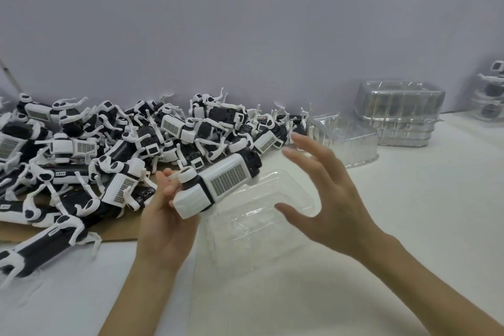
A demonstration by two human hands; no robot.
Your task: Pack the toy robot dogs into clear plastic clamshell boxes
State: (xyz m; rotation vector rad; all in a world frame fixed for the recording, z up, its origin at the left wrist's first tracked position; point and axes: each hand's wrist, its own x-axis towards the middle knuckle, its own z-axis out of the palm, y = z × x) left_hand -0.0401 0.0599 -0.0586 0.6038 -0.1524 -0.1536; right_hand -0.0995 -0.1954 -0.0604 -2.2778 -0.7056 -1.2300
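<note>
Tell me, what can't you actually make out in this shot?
All from the head view:
1. Held toy dog: legs and underside mostly hidden by its own body and the left hand.
2. Pile of toy dogs: cut off at the left edge, too tangled to count.
3. Packed boxes far right: blurred, cut by the edge.
4. Clear box: right side behind the right hand.

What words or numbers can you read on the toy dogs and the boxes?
None can be read.
Small label on a dog in the pile: too blurred.
Toy dog in the left hand: grid pattern only, no letters.
Clear boxes: no print shows.
</note>
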